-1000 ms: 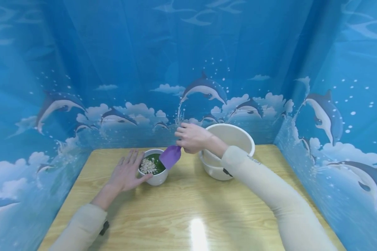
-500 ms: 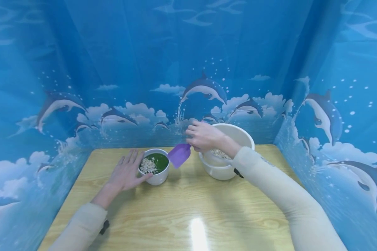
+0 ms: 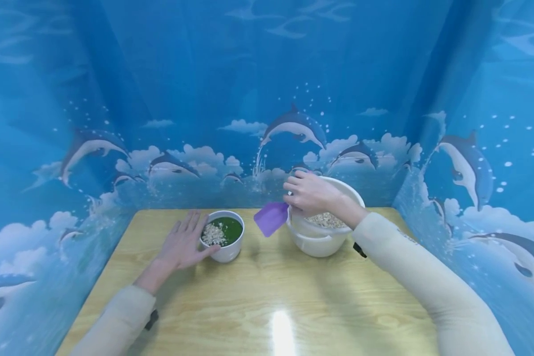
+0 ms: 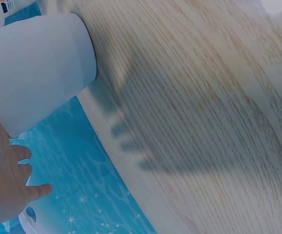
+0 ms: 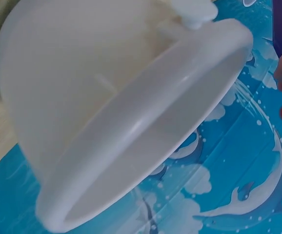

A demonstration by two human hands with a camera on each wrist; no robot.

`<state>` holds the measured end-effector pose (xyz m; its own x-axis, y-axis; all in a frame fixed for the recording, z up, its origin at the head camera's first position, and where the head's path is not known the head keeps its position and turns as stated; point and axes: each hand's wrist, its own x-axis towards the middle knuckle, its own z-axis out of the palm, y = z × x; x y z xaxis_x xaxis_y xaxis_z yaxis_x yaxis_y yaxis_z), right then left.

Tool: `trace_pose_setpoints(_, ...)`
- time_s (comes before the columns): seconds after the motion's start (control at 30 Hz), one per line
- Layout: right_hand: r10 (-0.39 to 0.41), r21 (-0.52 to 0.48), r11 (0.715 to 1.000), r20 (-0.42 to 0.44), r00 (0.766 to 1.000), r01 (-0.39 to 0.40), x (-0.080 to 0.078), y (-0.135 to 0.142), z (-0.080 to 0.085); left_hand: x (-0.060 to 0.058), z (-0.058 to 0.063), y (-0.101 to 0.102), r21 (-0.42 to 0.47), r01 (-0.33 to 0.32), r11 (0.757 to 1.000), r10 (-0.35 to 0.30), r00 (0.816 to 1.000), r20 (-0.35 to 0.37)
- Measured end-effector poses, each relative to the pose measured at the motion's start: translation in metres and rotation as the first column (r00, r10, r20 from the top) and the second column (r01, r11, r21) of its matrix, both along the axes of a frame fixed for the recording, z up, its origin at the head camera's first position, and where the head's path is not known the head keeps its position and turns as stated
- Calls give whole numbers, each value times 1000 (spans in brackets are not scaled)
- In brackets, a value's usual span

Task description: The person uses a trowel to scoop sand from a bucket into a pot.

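Note:
In the head view, my left hand (image 3: pixel 184 242) rests with straight, spread fingers and thumb against the near left side of a small white pot (image 3: pixel 228 253). Pale flakes (image 3: pixel 213 235) lie on the left part of the green surface (image 3: pixel 233 228) inside it. My right hand (image 3: pixel 311 192) grips a purple scoop (image 3: pixel 270 218) by its handle, over the left rim of a white bucket (image 3: pixel 320 247). The blade points left, between pot and bucket. The right wrist view shows the scoop (image 5: pixel 279 24) edge-on, with curled fingers on its handle.
More pale flakes (image 3: pixel 327 220) lie in the bucket, partly hidden by my right forearm. The bucket's white handle (image 3: pixel 313 238) hangs across its front. Pot and bucket stand near the back edge of the wooden table (image 3: pixel 249 296). A blue dolphin-print curtain (image 3: pixel 196 99) encloses the back and sides.
My right hand has moved right with the scoop, from over the pot's right rim to the bucket. More of the flakes in the bucket shows. My left hand stays against the pot.

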<state>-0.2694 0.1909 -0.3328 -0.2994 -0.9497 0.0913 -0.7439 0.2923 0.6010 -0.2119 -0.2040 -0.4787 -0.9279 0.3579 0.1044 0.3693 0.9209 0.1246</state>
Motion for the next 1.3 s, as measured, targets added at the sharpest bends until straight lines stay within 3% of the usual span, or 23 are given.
trace_pose_setpoints(0.6, -10, -85, 996, -34, 999, 7, 0, 47, 13, -1, 1, 0, 2, 1, 1000, -1, 1000, 7)
trace_pose_setpoints(0.93, 50, -174, 983, -97, 994, -67, -1, 74, 16, 0, 0, 2, 8, 22, 1000, -21, 1000, -16)
trace_pose_setpoints(1.13, 1, -175, 984, -88, 996, -16, 0, 92, 19, 1, 5, 14, -49, 54, 997, -57, 996, -70)
trace_pose_setpoints(1.3, -43, -168, 985, -92, 995, 27, 0, 107, 19, 2, 13, 30, -77, 76, 994, -81, 994, -69)
